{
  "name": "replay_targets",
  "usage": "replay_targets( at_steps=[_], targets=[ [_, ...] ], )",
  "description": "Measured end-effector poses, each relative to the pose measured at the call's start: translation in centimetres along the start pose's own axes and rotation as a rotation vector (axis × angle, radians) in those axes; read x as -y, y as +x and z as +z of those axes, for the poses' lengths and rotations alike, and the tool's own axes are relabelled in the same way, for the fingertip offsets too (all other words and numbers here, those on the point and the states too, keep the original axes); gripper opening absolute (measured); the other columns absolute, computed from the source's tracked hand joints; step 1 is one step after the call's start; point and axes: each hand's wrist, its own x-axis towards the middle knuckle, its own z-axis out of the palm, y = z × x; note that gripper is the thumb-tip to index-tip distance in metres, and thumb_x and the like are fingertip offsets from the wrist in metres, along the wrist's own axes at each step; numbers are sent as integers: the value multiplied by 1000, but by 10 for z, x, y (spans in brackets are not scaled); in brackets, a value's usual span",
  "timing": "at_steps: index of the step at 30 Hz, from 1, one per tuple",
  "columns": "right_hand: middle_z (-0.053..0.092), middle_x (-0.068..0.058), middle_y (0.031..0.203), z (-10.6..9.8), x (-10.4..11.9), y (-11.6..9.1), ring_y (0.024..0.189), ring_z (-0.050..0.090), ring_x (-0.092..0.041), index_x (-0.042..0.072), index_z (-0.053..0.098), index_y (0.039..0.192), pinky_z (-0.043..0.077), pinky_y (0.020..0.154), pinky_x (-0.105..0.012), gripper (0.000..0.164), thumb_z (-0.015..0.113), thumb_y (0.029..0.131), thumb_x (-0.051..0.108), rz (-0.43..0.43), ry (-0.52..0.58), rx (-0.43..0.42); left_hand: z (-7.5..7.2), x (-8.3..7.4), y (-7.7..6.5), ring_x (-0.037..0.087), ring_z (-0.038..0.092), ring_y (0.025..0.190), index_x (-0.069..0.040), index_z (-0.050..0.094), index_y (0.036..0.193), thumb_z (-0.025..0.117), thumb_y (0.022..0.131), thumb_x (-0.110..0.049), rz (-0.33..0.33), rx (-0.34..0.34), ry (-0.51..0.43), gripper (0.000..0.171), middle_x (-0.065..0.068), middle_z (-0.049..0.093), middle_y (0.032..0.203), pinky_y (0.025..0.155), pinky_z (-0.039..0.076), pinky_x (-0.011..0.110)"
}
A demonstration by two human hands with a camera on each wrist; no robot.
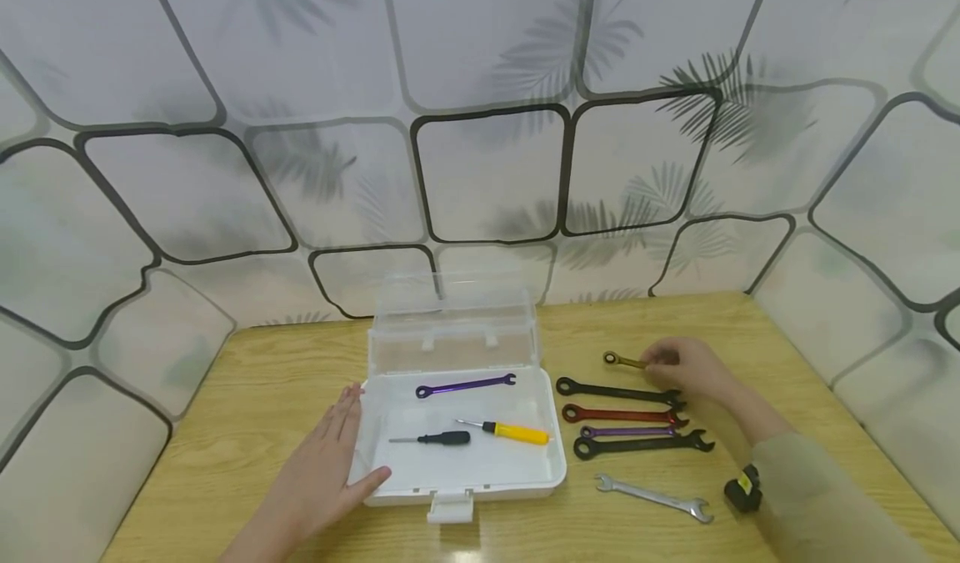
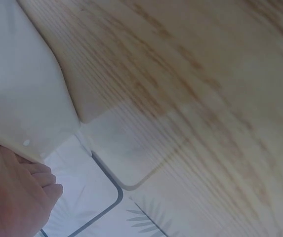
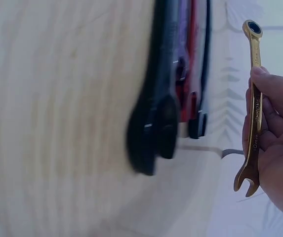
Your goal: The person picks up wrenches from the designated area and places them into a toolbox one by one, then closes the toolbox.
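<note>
My right hand (image 1: 686,367) holds a gold combination wrench (image 3: 255,113) between thumb and fingers, above the back right of the table. Its ring end points left in the head view; the open end shows below the fingers in the right wrist view. My left hand (image 1: 322,459) rests with straight fingers on the left edge of an open white plastic case (image 1: 450,484), thumb over the front left corner. Inside the case lie a purple wrench (image 1: 465,386), a black screwdriver (image 1: 446,438) and a yellow-handled screwdriver (image 1: 521,434).
Right of the case lie a black wrench (image 1: 615,391), a red wrench (image 1: 622,414), a small purple wrench (image 1: 626,432), another black wrench (image 1: 637,444) and a silver open-end wrench (image 1: 652,496). A black tape measure (image 1: 742,490) sits by the right sleeve. The clear lid (image 1: 453,321) stands raised behind.
</note>
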Motion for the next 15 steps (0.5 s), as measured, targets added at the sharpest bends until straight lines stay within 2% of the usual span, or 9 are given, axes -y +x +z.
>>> replay_targets(
  at_steps=[1, 4, 8, 11, 13, 15],
  targets=[
    [77, -6, 98, -1, 2, 1, 89, 67, -14, 3, 78, 108, 57, 78, -27, 14, 75, 97, 11, -3, -9, -5, 0, 0, 0, 43, 37, 157, 15, 34, 158, 66, 96, -62, -7, 8, -10, 104, 26, 29, 172, 136, 16, 33],
    [78, -7, 100, -6, 9, 5, 90, 68, -15, 4, 79, 106, 58, 81, -31, 13, 76, 97, 12, -27, -27, -24, -1, 0, 1, 43, 37, 157, 15, 35, 158, 66, 96, -62, -6, 5, -5, 103, 27, 30, 172, 124, 41, 55],
    [79, -8, 99, -11, 23, 7, 89, 69, -15, 3, 79, 105, 58, 80, -30, 13, 77, 96, 12, -56, -31, -34, -1, 1, 2, 44, 40, 155, 16, 37, 157, 66, 96, -62, 18, -22, 18, 103, 28, 32, 170, 124, 43, 55],
    [79, -8, 99, -15, 34, 7, 88, 68, -13, 4, 79, 105, 58, 78, -28, 12, 76, 97, 12, -68, -35, -32, 0, 1, 1, 43, 38, 156, 15, 35, 157, 67, 96, -62, 10, -11, 9, 103, 27, 31, 171, 136, 18, 36],
    [79, -7, 99, -16, 41, 7, 87, 68, -12, 5, 79, 106, 57, 76, -28, 11, 76, 97, 12, -67, -41, -33, 0, 0, 0, 42, 37, 157, 14, 35, 158, 67, 96, -62, 2, -4, 2, 104, 27, 30, 171, 132, -1, 21],
    [79, -6, 98, -16, 47, 8, 86, 68, -11, 6, 80, 106, 57, 76, -27, 11, 76, 98, 12, -69, -41, -32, 0, 0, 0, 42, 36, 158, 14, 33, 159, 67, 96, -62, -6, 5, -10, 104, 26, 29, 172, 125, -11, 14]
  ],
)
